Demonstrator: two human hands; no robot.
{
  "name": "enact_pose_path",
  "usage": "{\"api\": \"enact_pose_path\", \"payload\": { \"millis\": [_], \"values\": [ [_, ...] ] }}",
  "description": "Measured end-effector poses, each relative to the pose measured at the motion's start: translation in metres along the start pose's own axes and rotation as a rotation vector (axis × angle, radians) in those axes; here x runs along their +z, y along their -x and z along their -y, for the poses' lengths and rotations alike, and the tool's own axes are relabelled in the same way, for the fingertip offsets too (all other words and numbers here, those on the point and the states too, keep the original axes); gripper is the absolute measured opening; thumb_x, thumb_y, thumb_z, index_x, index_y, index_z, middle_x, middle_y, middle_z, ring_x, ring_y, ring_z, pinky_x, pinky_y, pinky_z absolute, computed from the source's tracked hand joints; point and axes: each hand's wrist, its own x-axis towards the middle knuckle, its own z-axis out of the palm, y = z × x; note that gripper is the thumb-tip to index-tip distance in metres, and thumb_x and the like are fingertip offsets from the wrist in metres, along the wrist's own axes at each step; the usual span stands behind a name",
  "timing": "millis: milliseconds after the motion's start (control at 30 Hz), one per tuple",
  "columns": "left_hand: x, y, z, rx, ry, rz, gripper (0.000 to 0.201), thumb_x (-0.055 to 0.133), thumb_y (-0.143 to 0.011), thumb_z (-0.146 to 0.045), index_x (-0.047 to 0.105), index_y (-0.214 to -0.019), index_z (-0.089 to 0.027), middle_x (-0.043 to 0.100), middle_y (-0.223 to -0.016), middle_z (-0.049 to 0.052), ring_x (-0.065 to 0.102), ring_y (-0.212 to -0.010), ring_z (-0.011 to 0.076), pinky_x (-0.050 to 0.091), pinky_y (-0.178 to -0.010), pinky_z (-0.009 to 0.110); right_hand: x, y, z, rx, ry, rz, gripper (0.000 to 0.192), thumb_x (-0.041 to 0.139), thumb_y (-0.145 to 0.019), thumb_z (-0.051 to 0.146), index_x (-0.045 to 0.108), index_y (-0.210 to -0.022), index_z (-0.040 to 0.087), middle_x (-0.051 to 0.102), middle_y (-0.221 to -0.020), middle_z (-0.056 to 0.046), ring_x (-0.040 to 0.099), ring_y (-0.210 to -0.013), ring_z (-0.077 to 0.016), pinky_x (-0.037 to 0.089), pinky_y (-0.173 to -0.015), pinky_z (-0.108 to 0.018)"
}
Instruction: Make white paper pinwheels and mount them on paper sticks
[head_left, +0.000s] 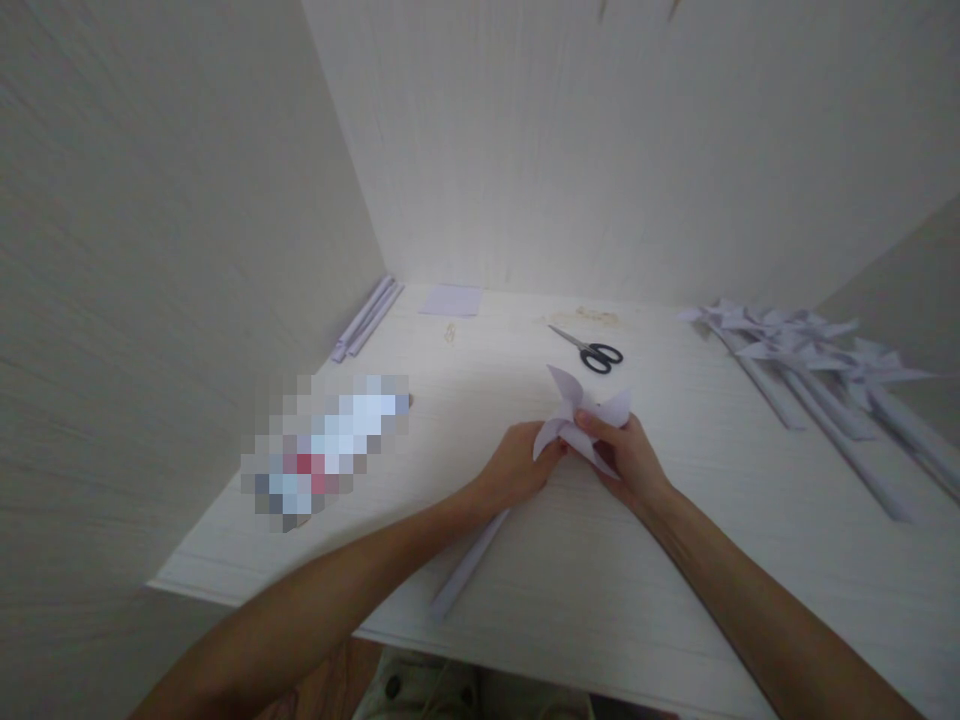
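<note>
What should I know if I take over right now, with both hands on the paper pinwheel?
Left hand: grip on the paper pinwheel at its left blade.
Right hand: grip on the pinwheel's right side, thumb near the centre.
A rolled paper stick runs from under the left hand toward the table edge; whether it is joined to the pinwheel cannot be seen.
Done: finished pinwheels on sticks lie piled at the right.
Left, probably: spare rolled sticks and a paper square wait at the back, scissors beyond the hands.
</note>
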Motion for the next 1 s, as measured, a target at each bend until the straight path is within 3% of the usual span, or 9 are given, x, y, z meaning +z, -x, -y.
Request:
{"api": "enact_pose_path", "payload": {
  "millis": [367,633,1000],
  "values": [
    [0.0,-0.001,-0.002,0.041,0.004,-0.048,0.028,0.039,-0.077,-0.027,0.056,-0.06,-0.013,0.051,-0.045,0.0,0.05,-0.05,0.0116,0.036,-0.049,0.02,-0.013,-0.002,-0.006,-0.125,0.26,0.072,0.015,0.067,-0.061,0.025,0.061,-0.07,0.015,0.057,-0.055,0.002,0.049,-0.048,-0.0111,0.037,-0.045,-0.023],
    [0.001,0.0,-0.001,0.04,0.016,-0.069,0.025,0.04,-0.076,-0.025,0.058,-0.063,-0.013,0.054,-0.048,0.001,0.052,-0.054,0.0126,0.037,-0.051,0.02,-0.009,-0.001,-0.006,-0.115,0.213,0.091,0.012,0.066,-0.063,0.024,0.061,-0.069,0.016,0.049,-0.05,0.004,0.047,-0.048,-0.0102,0.036,-0.046,-0.022],
    [0.001,0.001,0.0,0.053,0.023,-0.066,0.022,0.04,-0.075,-0.021,0.058,-0.066,-0.013,0.055,-0.052,0.001,0.053,-0.06,0.0132,0.039,-0.054,0.021,-0.013,-0.002,-0.008,-0.132,0.304,0.115,0.015,0.065,-0.062,0.028,0.057,-0.067,0.016,0.05,-0.053,0.004,0.042,-0.045,-0.0092,0.029,-0.041,-0.022]
  ]
}}
